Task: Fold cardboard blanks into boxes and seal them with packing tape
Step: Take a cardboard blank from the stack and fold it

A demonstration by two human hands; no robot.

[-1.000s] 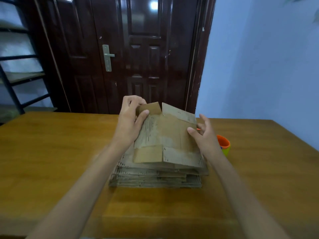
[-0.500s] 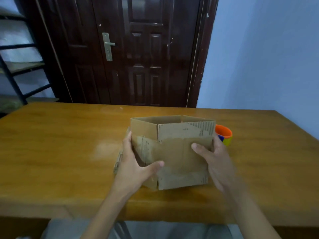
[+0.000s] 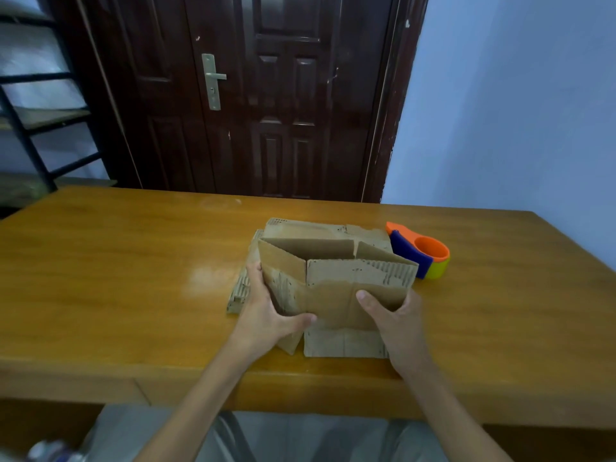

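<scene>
The brown cardboard box blank, opened into a tube with flaps up, stands near the front edge of our wooden table. Our left hand grips its left corner; our right hand grips its right side, thumb across the front. Behind it lie the stack of flat cardboard blanks and an orange-and-blue tape dispenser.
</scene>
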